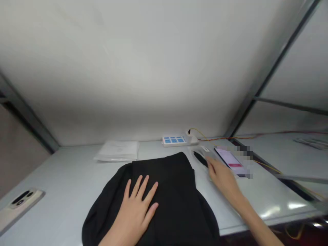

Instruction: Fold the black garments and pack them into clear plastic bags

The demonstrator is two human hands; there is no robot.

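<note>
A black garment (174, 201) lies spread on the table in front of me. My left hand (137, 208) rests flat on it with the fingers spread, holding nothing. To the right of the garment, my right hand (221, 174) is closed, with its fingertips on the near end of a slim black pointed tool (200, 159). What kind of tool it is, I cannot make out. Beneath the tool and fingers is a clear plastic bag (193, 150), partly hidden by the hand.
A stack of clear plastic bags (118, 151) lies at the back left. A white power strip (175, 140) with blue sockets sits against the back wall. A lit phone (229, 159) lies beyond my right hand; another phone (20, 206) is at far left. Metal frame bars flank the table.
</note>
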